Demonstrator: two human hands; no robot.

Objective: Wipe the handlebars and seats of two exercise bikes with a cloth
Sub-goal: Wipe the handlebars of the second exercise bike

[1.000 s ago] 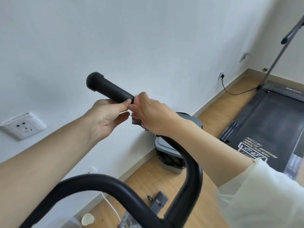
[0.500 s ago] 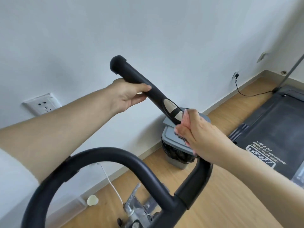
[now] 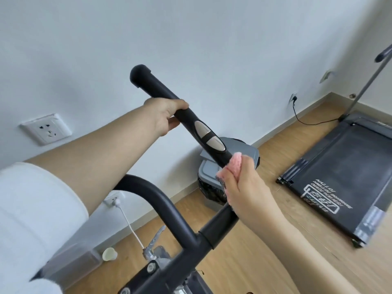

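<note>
Two hands share one handlebar (image 3: 169, 102), the raised black grip that rises from lower right to upper left across the view, and everything else is best placed against it. Behind it stands a plain pale wall (image 3: 191, 39); below it runs a wood floor (image 3: 265, 240). To its right, flat on that floor, lies a dark treadmill (image 3: 343, 170). Directly beneath the grip's lower end sits a grey bin (image 3: 212, 179) against the wall, and to its left a wall socket (image 3: 45, 128).

On the handlebar itself, the left hand (image 3: 164, 115) is curled around the bar above the silver sensor plates (image 3: 209, 137), seemingly to steady it. Below those plates the right hand (image 3: 244, 185) is closed around the bar with a pink cloth (image 3: 231, 164) bunched between palm and grip, its fingers wrapped tight so the fabric hugs the tube. Judging from this, the wipe is working along the lower grip; no seat is in view.
</note>
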